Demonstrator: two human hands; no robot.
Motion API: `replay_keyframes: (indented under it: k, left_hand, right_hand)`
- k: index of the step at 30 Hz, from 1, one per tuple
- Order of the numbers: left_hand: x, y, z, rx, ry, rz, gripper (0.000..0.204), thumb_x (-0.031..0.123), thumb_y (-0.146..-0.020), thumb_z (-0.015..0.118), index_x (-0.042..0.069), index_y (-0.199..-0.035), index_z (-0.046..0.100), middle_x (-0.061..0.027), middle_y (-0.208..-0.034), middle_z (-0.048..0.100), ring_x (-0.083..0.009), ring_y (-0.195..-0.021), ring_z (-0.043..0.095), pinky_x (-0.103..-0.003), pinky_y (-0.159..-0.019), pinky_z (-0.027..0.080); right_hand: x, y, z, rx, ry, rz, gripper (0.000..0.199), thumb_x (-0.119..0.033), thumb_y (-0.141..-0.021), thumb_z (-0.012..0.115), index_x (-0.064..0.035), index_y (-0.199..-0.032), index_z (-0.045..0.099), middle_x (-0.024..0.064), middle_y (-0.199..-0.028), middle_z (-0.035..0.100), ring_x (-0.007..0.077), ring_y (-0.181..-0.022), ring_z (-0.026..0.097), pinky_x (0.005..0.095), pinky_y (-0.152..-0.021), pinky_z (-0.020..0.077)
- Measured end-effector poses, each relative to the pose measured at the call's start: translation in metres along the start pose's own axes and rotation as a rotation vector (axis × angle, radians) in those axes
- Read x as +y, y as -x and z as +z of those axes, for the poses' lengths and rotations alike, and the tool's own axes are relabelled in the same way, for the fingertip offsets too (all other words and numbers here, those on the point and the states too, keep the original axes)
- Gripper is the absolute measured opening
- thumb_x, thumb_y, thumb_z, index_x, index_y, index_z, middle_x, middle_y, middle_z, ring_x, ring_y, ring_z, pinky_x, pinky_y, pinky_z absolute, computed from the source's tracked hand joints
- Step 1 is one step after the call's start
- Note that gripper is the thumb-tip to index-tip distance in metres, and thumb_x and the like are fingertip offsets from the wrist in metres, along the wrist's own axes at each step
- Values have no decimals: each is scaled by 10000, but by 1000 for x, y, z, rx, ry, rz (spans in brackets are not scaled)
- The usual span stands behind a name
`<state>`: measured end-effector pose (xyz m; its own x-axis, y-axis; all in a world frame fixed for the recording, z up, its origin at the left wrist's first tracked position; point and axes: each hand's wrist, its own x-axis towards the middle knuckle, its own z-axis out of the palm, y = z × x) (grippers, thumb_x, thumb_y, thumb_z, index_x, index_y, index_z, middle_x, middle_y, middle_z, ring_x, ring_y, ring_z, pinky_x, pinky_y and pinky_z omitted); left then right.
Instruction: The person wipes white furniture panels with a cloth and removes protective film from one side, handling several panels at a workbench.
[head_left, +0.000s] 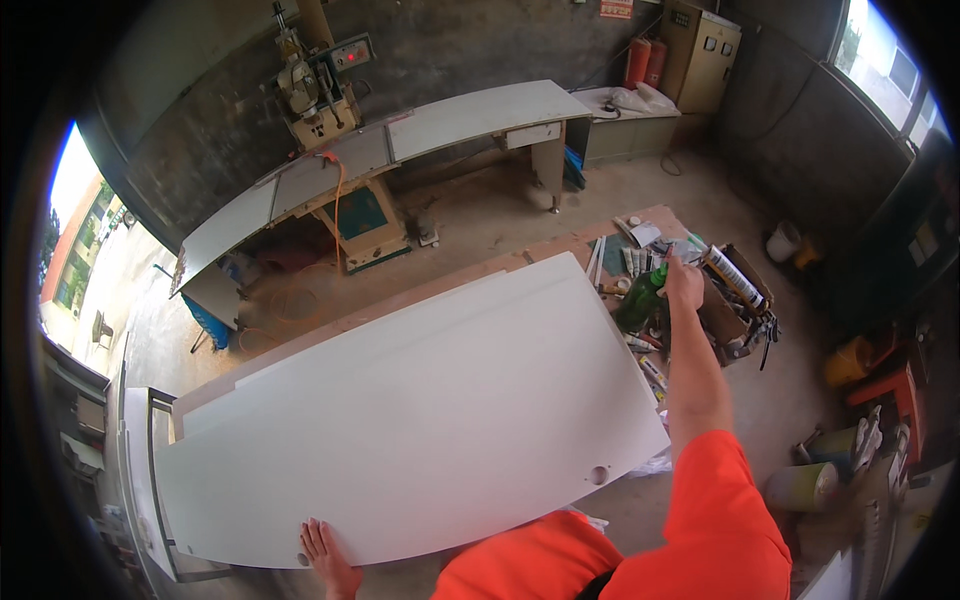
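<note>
A large white panel lies flat in front of me, with a round hole near its right corner and another by its near edge. My left hand rests on the panel's near edge beside that second hole, its fingers stretched out flat. Beyond the panel's right end, my right hand is closed around the top of a green bottle. The bottle tilts among tubes and small tools on the cluttered end of the table. My fingers partly hide its neck.
An open box with a sealant cartridge sits right of the bottle. A long workbench carrying a machine runs along the back wall. Buckets and cans stand on the floor at right.
</note>
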<state>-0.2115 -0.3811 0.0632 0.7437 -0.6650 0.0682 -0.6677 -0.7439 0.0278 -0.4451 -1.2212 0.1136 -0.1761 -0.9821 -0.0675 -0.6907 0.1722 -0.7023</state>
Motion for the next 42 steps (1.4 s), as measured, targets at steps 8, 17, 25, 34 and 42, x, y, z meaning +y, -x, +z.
replay_keyframes:
  k: [8, 17, 25, 34, 42]
  left_hand:
    - [9, -9, -4, 26, 30, -21, 862, 107, -714, 712, -69, -1493, 390, -316, -1595, 354, -534, -1531, 240, -630, -1266, 151]
    - [13, -3, -11, 62, 70, 24, 870, 23, -688, 673, -68, -1506, 391, -307, -1609, 355, -525, -1539, 239, -622, -1271, 153]
    - [-17, 16, 15, 89, 50, 60, 870, 73, -704, 711, -74, -1501, 394, -345, -1586, 358, -558, -1516, 253, -633, -1264, 159]
    - [-33, 12, -2, 17, 61, 71, 814, 214, -771, 741, -13, -1503, 467, -271, -1621, 372, -483, -1539, 280, -627, -1266, 175]
    - [-223, 69, -14, 111, 217, -88, 1089, 389, -655, 917, 49, -1554, 404, -256, -1646, 333, -443, -1547, 288, -604, -1274, 190]
  right_hand:
    - [18, -37, 14, -66, -211, 37, 624, -554, -952, 568, 37, -869, 751, 166, -703, 742, 273, -654, 751, 385, -701, 573]
    - [71, -50, -3, -362, -872, 259, 452, -450, -1046, 574, -50, -846, 643, 81, -619, 582, 229, -440, 520, 376, -401, 392]
    - [39, 58, -30, -372, -1095, 265, 350, -375, -1048, 556, -36, -1071, 639, 134, -813, 681, 286, -598, 642, 418, -494, 524]
    - [-52, 324, 168, -396, 432, -1078, 772, -577, -1041, 511, 7, -1540, 435, 245, -1620, 379, 361, -1541, 288, 478, -1276, 191]
    - [-158, 590, 263, -627, 485, -1324, 1054, -723, -946, 546, 49, -1615, 285, 271, -1680, 283, 369, -1596, 200, 455, -1315, 90]
